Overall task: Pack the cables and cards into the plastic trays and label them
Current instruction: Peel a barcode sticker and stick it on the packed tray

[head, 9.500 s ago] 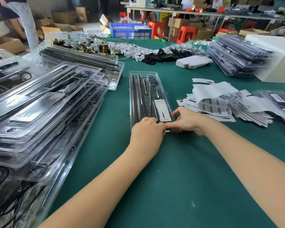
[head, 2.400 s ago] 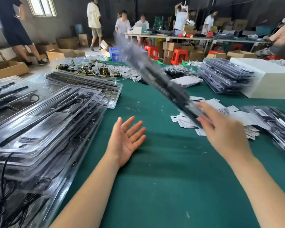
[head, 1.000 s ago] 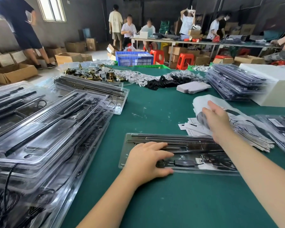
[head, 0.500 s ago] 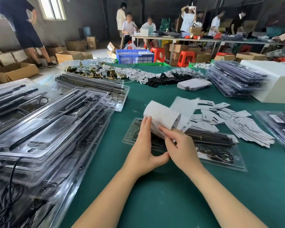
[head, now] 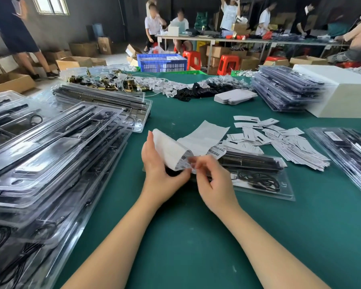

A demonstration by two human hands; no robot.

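Peeling a barcode label [head: 184, 162] off its backing sheet [head: 171, 149], the person works just above the near left end of a packed plastic tray [head: 256, 178] that lies crosswise on the green table [head: 186, 236]. The left hand [head: 158, 165] curls its fingers and thumb round the curved sheet and holds it up, which bends the paper so that a label's edge lifts free. The right hand [head: 212, 176] pinches narrowly at that edge with thumb and fingertips, though blur hides the exact contact. Holding the sheet this close to the tray likely keeps the carry to the clear lid short. The tray already holds dark rods and a coiled cable [head: 258, 180], so labelling seems the step in hand. A loose heap of cards [head: 290, 142] lies just beyond the tray, a stack of trays waiting [head: 50, 159] fills the left side, and a stack of finished trays [head: 286, 92] sits far right beside a white box [head: 346, 94]. Compared with half a second ago, the sheet is curled over more tightly, its printed barcodes now show, and the right hand has moved from under the sheet to its label edge. A second ago the left hand pressed flat on the tray while the right reached into the papers.
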